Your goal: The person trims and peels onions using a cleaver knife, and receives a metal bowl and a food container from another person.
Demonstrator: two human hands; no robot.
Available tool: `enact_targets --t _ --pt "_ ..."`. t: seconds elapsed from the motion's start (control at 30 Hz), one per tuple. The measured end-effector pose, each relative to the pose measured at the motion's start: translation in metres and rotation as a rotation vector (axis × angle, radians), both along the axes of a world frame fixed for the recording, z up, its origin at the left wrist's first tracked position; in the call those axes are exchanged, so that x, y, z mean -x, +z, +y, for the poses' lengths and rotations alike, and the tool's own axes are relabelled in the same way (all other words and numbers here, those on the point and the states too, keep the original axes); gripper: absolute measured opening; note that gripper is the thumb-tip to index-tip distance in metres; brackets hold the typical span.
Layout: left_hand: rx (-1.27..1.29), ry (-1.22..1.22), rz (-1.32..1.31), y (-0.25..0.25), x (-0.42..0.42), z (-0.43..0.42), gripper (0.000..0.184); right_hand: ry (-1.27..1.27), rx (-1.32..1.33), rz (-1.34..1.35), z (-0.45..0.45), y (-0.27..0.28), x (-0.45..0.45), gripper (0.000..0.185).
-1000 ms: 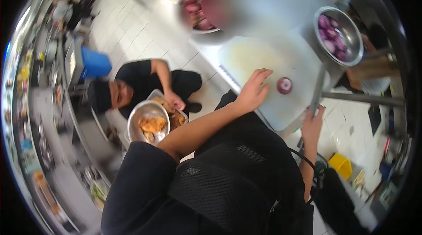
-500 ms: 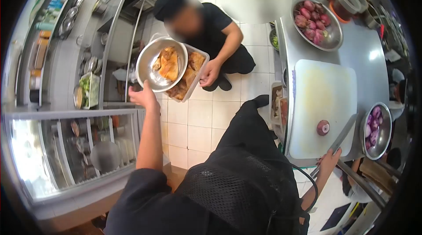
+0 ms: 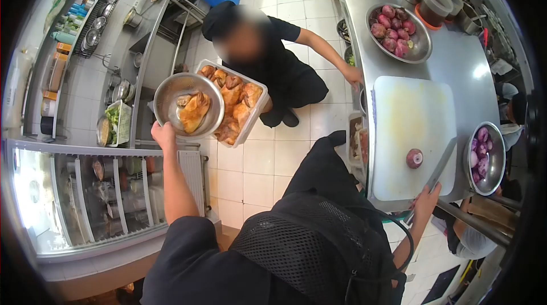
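My left hand (image 3: 164, 135) grips the lower rim of a metal bowl (image 3: 165, 102), its fingers mostly under the rim. A piece of browned chicken (image 3: 194, 112) lies in the bowl. Beside and partly behind it is a clear plastic container (image 3: 250, 128) full of chicken pieces (image 3: 232, 91). On the right, my right hand (image 3: 426, 200) is closed around the handle of a large knife (image 3: 441, 163). Its blade lies over the edge of a white cutting board (image 3: 407, 111). A red onion (image 3: 414, 158) with a cut end sits on the board near the blade.
A co-worker (image 3: 268, 48) crouches ahead, one hand (image 3: 352, 74) at the steel counter's edge. The counter (image 3: 456, 74) bears a bowl of red onions (image 3: 423, 48) and a bowl of peeled onions (image 3: 497, 177). A glass-topped fridge (image 3: 108, 196) stands at left.
My left hand has closed on the bowl's rim, and the bowl has shifted left, uncovering more of the container. The co-worker's hand has moved from the container to the counter's edge.
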State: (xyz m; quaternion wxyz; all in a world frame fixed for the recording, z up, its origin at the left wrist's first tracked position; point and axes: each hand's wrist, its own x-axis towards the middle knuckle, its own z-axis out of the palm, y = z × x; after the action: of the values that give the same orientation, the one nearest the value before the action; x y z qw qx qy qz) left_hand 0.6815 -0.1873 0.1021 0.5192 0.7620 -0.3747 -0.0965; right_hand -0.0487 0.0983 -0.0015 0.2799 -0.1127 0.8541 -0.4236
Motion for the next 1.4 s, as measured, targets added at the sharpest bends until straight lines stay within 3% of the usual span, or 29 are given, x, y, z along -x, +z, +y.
enact_targets --t 0.07,0.2,0.27,0.4,0.47,0.7,0.77,0.83,0.9,0.97,1.0,1.03,1.1,1.17,1.23,1.3,1.4 --pt "-0.169 -0.033 -0.386 0.028 0.015 0.009 0.023 0.01 -0.049 0.008 -0.003 0.006 -0.003 0.052" --pt "-0.132 -0.062 -0.429 0.028 0.027 0.013 0.023 0.011 -0.015 -0.008 0.0 0.003 -0.003 0.052" --pt "-0.194 -0.095 -0.696 0.049 0.053 0.014 0.014 -0.002 -0.04 0.001 -0.003 0.006 -0.005 0.051" --pt "-0.304 -0.16 -0.839 0.065 0.065 0.015 0.008 0.016 -0.04 0.001 -0.003 0.007 -0.004 0.051" --pt "-0.247 -0.132 -1.044 0.065 0.061 0.014 0.004 0.03 -0.06 0.006 -0.003 0.011 -0.007 0.05" --pt "-0.221 -0.047 -1.225 0.092 0.036 0.024 0.009 0.067 -0.133 0.067 -0.001 0.004 -0.003 0.05" --pt "-0.334 0.032 -1.219 0.13 0.054 0.024 0.007 0.126 -0.113 0.103 0.005 -0.007 0.007 0.05" --pt "-0.399 -0.05 -1.218 0.175 0.08 0.026 0.009 0.12 -0.111 0.09 0.003 -0.001 0.007 0.051" --pt "-0.401 -0.277 -1.137 0.217 0.126 0.036 0.005 0.114 -0.101 0.083 -0.005 0.011 0.005 0.052" --pt "-0.417 -0.388 -1.091 0.233 0.178 0.043 0.004 0.15 -0.276 0.013 -0.01 0.028 0.002 0.051" --pt "-0.441 -0.495 -1.055 0.232 0.202 0.043 0.006 0.134 -0.198 -0.047 -0.01 0.03 0.002 0.05" --pt "-0.417 -0.522 -1.052 0.222 0.224 0.041 0.006 0.103 -0.193 -0.036 -0.004 0.02 0.007 0.05" --pt "-0.362 -0.782 -0.77 0.197 0.261 0.032 0.012 0.237 -0.161 0.13 0.006 -0.007 0.016 0.047" --pt "-0.194 -1.004 -0.567 0.152 0.285 0.0 0.018 0.212 -0.137 0.154 0.005 -0.008 0.016 0.046" --pt "-0.183 -1.059 -0.144 0.118 0.336 -0.028 0.015 0.183 -0.11 0.18 0.0 0.007 0.011 0.045" --pt "-0.147 -1.106 0.549 0.091 0.399 -0.05 0.01 0.277 -0.162 0.274 -0.002 0.022 0.005 0.045" --pt "-0.262 -1.166 1.028 0.044 0.463 -0.113 0.037 0.237 -0.188 0.237 0.0 0.028 0.003 0.045"
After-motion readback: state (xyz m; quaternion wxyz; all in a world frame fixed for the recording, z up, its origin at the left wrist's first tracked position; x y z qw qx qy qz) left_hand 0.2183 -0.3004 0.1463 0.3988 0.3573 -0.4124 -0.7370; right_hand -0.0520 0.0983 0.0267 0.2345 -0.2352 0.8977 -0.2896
